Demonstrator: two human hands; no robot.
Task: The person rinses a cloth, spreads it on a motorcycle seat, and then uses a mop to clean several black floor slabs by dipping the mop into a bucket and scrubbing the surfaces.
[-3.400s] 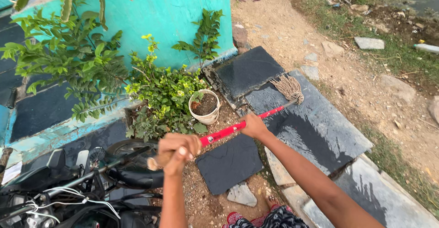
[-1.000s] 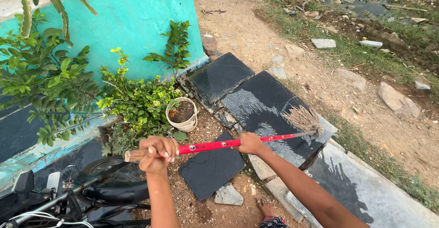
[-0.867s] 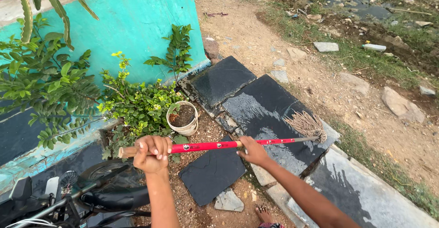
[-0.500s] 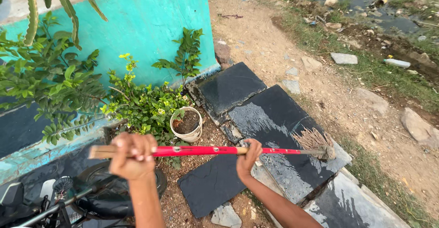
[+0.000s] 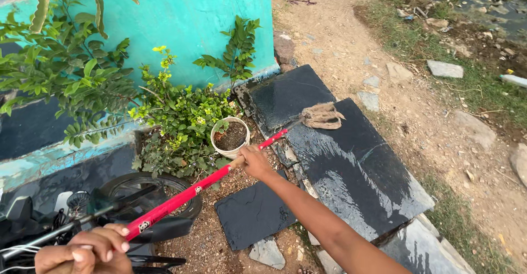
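Wet stone, glossy handle, stringy mop

A glossy red mop handle [image 5: 186, 195] and a frayed, fibrous mop head [image 5: 323, 115] are seen on dark stone slabs [image 5: 357, 164], shiny where wet; gritty soil [image 5: 230, 178] is alongside.

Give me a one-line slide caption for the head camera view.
Both hands, left hand and right hand, grip a red-handled mop whose head rests on a wet dark stone slab beside potted plants.

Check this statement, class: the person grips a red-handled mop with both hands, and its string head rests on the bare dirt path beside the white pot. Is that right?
Not quite. The head view shows both hands, left hand and right hand, on the red-handled mop, but its string head rests on the wet dark stone slab, not on the dirt path, away from the white pot.
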